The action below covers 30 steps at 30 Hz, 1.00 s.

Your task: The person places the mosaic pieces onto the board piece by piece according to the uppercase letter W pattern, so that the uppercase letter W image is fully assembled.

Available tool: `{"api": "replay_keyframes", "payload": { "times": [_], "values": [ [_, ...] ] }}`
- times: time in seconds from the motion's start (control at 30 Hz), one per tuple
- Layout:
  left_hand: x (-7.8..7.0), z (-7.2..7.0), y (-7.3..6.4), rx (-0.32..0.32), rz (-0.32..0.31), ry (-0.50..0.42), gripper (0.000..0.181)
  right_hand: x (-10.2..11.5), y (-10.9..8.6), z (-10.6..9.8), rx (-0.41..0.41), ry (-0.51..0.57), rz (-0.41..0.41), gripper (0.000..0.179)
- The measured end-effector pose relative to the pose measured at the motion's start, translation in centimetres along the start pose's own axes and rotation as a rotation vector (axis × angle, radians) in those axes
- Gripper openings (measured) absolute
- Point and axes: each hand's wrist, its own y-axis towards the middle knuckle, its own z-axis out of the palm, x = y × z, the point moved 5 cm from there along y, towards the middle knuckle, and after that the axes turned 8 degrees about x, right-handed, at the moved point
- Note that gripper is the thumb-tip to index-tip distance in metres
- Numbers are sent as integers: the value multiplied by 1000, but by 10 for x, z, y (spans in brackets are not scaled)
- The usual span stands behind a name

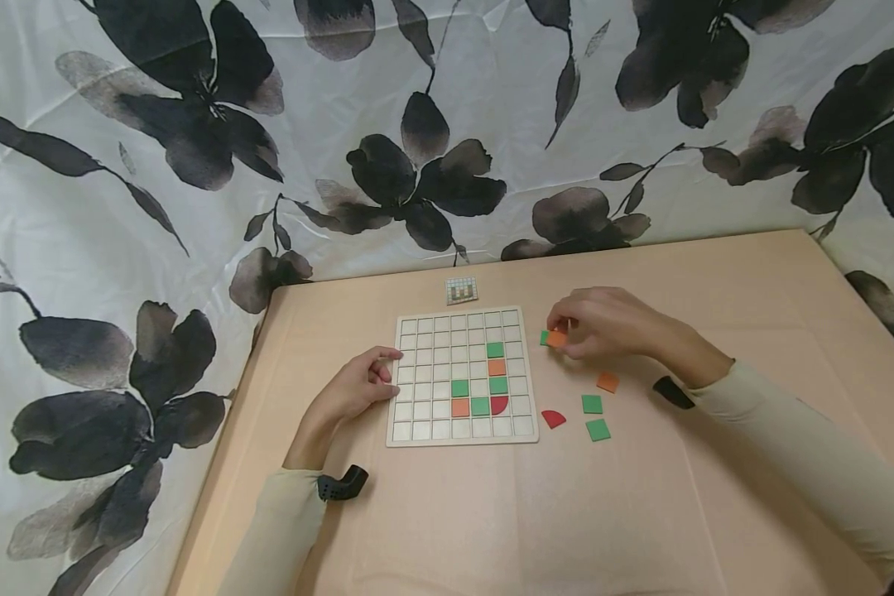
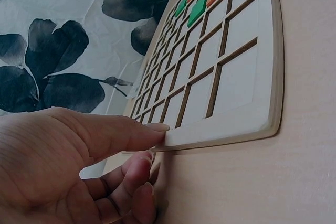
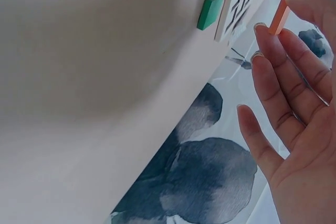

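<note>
My right hand point(image 1: 609, 323) pinches an orange square tile point(image 3: 279, 17) between thumb and fingertips, off to the right of the white gridded board point(image 1: 417, 439). In the right wrist view the tile is held on edge above the table. A green tile point(image 3: 210, 11) lies between that hand and the board. At the board's left edge, my left hand point(image 1: 353, 383) touches the rim with its thumb and index finger. The left wrist view shows the thumb on the rim, with other fingers bent below it. Green, orange and red pieces, including a red quarter-round piece point(image 1: 499, 405), sit in the grid.
A small picture card point(image 1: 462, 290) lies beyond the board's far edge. Right of the board are an orange tile point(image 1: 607, 382), a green tile point(image 1: 592, 404), another green tile point(image 1: 598, 430) and a loose red quarter-round piece point(image 1: 554, 419). Floral cloth point(image 1: 417, 190) hangs behind the table.
</note>
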Motion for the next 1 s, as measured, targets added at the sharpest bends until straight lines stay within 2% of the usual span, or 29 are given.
{"api": "replay_keyframes", "payload": {
  "times": [0.6,1.0],
  "values": [
    [-1,1,-2,0,0,-1,57,29,26,-4,38,-1,-81,24],
    [0,1,0,4,5,-4,57,41,49,7,40,-1,-173,23]
  ]
}}
